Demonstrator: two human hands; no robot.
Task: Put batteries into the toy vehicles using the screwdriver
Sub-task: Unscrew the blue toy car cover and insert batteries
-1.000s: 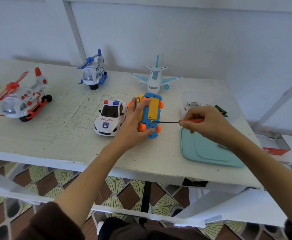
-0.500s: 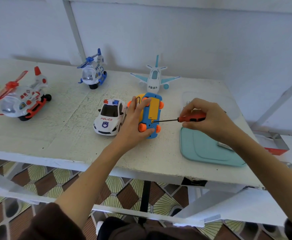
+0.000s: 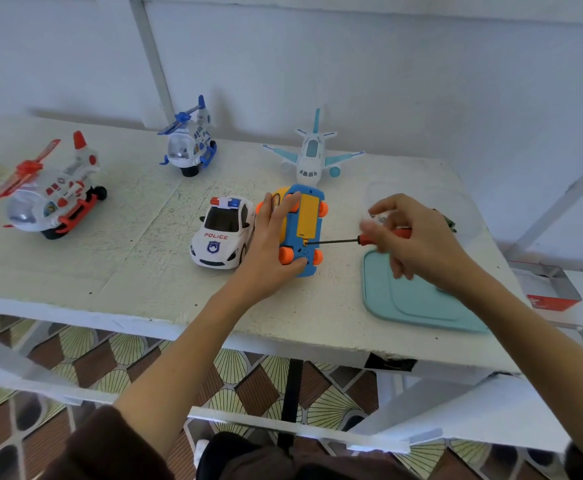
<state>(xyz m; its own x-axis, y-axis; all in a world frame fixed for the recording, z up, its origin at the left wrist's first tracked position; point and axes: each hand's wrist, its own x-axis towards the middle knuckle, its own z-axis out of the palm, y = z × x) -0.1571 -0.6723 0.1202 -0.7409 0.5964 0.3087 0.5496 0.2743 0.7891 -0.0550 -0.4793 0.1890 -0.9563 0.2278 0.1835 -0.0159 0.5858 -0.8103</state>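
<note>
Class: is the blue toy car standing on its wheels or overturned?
Overturned: the blue toy car shows its underside, orange wheels and yellow battery cover facing up.

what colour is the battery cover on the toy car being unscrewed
Yellow, set in the blue underside of the toy car; the head view shows it.
</note>
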